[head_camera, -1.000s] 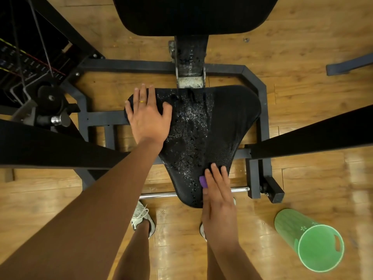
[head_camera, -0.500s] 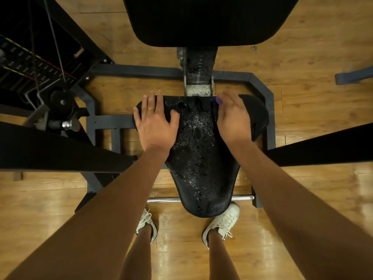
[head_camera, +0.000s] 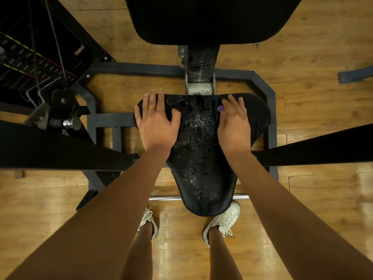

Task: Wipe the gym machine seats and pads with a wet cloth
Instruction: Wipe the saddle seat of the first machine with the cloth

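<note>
The black textured seat (head_camera: 201,158) of the gym machine lies below me, wet with water droplets down its middle. My left hand (head_camera: 157,122) rests flat on the seat's rear left corner, fingers spread, a ring on one finger. At the rear right, my right hand (head_camera: 234,124) presses down with straight fingers on a purple cloth (head_camera: 220,108). Only a small corner of the cloth peeks out beside the forefinger; the rest is hidden under the palm. The black back pad (head_camera: 212,17) stands beyond the seat at the top.
Long black arm pads cross at the left (head_camera: 50,148) and right (head_camera: 323,146). The grey steel frame (head_camera: 264,83) rings the seat on a wooden floor. A weight stack with cables (head_camera: 24,63) is at the upper left. My white shoes (head_camera: 224,221) stand under the seat's front tip.
My right hand slid with the cloth from the seat's front tip up to its rear right, then barely moved. My left hand stayed put. The green bin left the view.
</note>
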{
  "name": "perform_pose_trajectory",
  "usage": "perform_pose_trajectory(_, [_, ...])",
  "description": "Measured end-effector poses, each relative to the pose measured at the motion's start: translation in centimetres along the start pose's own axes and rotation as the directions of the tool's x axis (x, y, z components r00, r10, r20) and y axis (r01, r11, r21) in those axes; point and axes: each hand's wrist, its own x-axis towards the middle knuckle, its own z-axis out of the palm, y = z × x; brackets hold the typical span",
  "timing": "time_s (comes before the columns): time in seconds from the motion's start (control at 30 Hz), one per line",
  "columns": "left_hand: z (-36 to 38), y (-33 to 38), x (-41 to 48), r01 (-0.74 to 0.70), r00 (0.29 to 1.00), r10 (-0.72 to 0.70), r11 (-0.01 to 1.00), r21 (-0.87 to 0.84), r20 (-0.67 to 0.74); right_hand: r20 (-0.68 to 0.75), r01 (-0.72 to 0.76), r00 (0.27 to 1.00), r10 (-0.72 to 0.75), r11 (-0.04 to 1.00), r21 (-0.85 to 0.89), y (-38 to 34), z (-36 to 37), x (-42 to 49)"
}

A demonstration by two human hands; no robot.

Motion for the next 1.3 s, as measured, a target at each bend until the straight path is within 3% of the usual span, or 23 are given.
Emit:
perform_pose_trajectory(0.13, [-0.2, -0.1, 0.0, -0.005, 1.000, 0.005, 1.000, -0.003, 0.008, 0.007, 0.063, 0.998, -0.063, 0.998, -0.018, -0.2, -0.1, -6.2])
perform_pose_trajectory(0.33, [-0.2, 0.2, 0.0, -0.005, 1.000, 0.005, 1.000, -0.002, 0.005, 0.056, 0.011, 0.998, -0.014, 0.999, 0.040, -1.3, -0.4, -19.0])
perform_pose_trajectory(0.63, [-0.2, -0.1, 0.2, -0.009, 1.000, 0.008, 1.000, 0.013, 0.007, 0.008, -0.029, 1.000, 0.029, 0.999, -0.018, -1.8, 0.5, -9.0])
perform_pose_trajectory(0.93, [-0.4, 0.3, 0.0, -0.017, 1.000, 0.017, 1.000, 0.017, 0.015, 0.114, 0.081, 0.990, -0.082, 0.997, 0.008, -1.5, 0.5, -22.3])
perform_pose_trajectory(1.1, [-0.4, 0.0, -0.1, -0.016, 1.000, 0.016, 1.000, 0.018, 0.011, 0.085, 0.097, 0.991, -0.102, 0.993, 0.062, -1.6, -0.3, -18.5])
perform_pose_trajectory(1.3, [-0.1, 0.1, -0.1, -0.017, 1.000, 0.017, 1.000, 0.000, -0.001, -0.040, 0.004, 0.999, -0.003, 0.999, 0.036, -1.0, -1.6, -2.6])
